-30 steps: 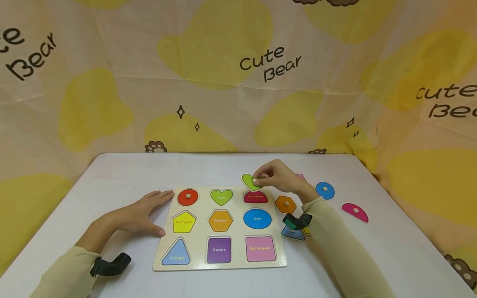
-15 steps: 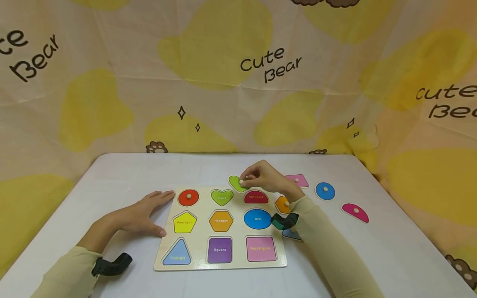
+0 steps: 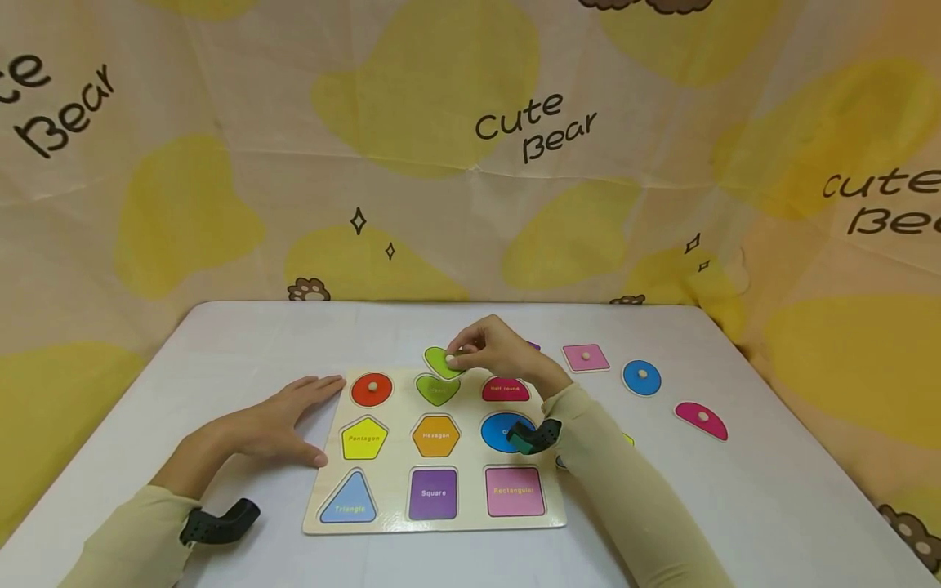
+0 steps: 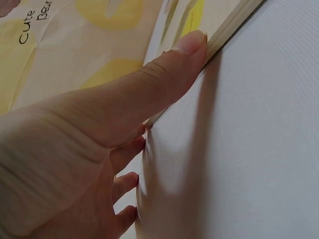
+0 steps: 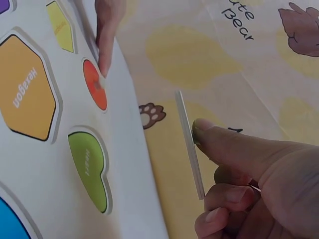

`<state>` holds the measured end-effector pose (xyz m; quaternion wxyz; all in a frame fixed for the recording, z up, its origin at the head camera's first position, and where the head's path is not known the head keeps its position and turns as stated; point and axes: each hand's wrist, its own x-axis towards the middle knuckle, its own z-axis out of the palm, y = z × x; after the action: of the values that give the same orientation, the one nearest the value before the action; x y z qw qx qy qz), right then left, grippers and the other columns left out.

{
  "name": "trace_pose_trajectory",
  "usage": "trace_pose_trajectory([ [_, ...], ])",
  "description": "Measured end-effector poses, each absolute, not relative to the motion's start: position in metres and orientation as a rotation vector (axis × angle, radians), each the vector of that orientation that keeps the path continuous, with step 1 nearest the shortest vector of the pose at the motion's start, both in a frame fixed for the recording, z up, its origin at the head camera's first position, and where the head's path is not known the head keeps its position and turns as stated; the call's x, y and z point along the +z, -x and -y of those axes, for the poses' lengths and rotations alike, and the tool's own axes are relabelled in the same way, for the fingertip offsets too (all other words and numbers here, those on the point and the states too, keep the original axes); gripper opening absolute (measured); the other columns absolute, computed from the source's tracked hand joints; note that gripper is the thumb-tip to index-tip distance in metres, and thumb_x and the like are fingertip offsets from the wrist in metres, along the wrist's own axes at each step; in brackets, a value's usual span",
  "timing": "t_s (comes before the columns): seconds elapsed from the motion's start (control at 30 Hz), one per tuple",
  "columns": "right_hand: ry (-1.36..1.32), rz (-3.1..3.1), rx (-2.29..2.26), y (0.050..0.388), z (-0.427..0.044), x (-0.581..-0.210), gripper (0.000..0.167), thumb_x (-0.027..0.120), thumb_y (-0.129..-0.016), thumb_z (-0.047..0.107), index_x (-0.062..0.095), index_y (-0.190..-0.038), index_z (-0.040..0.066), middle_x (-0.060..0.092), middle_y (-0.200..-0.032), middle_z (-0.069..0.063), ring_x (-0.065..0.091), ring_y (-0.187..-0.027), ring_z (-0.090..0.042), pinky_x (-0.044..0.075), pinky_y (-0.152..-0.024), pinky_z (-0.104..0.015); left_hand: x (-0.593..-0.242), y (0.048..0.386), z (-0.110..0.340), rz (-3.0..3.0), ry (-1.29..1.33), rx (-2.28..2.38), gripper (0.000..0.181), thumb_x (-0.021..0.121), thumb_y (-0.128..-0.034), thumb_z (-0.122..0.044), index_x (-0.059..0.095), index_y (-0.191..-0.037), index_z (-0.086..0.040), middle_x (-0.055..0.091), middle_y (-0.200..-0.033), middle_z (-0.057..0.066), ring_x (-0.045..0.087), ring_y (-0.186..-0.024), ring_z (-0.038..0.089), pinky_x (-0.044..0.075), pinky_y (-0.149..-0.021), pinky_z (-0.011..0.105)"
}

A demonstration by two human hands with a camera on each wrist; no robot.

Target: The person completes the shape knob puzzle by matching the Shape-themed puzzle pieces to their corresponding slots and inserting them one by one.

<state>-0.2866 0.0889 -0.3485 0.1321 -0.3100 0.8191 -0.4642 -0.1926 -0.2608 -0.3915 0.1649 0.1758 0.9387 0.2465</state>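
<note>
Above the back edge of the wooden shape puzzle board (image 3: 397, 523), my right hand (image 3: 496, 349) pinches the knob of a green heart piece (image 3: 437, 359). The right wrist view shows that heart piece (image 5: 189, 144) edge-on, raised off the board. Just below it in the head view lies the green heart recess (image 3: 439, 392), partly covered by the piece. My left hand (image 3: 272, 425) rests at the board's left side, fingers spread; in the left wrist view its thumb (image 4: 169, 64) touches the board's edge. A red circle piece (image 3: 372, 389) with a knob sits in the top-left recess.
Loose knobbed pieces lie right of the board: a pink rectangle (image 3: 586, 358), a blue oval (image 3: 642, 377) and a magenta half round (image 3: 702, 420). Others are mostly hidden by my right arm. A printed cloth (image 3: 441, 163) hangs behind the white table (image 3: 243, 335).
My right hand has moved left with the heart piece, from above the half round recess to just behind the heart recess. The left hand has stayed put.
</note>
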Motion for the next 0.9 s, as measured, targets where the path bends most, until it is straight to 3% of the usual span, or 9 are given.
trace_pose_trajectory([
  [0.23, 0.967, -2.382, -1.371, 0.285, -0.082, -0.353, 0.014, 0.074, -0.089, 0.002, 0.076, -0.1, -0.006, 0.045, -0.067, 0.004, 0.04, -0.066, -0.01, 0.031, -0.057, -0.018, -0.389, 0.193, 0.259, -2.677, -0.525, 0.694, 0.112, 0.088, -0.0704, -0.044, 0.028, -0.16, -0.013, 0.025, -0.167, 0.019, 0.013, -0.151, 0.053, 0.02, -0.113, 0.079],
  [0.9, 0.844, -2.443, -1.364, 0.284, -0.063, -0.37, 0.015, 0.074, -0.091, 0.006, 0.077, -0.102, -0.003, 0.048, -0.069, 0.002, 0.043, -0.069, -0.011, 0.032, -0.059, -0.018, -0.388, 0.191, 0.26, -2.683, -0.553, 0.701, 0.113, 0.087, -0.0703, -0.045, 0.029, -0.16, -0.01, 0.026, -0.166, 0.021, 0.014, -0.15, 0.054, 0.02, -0.113, 0.079],
])
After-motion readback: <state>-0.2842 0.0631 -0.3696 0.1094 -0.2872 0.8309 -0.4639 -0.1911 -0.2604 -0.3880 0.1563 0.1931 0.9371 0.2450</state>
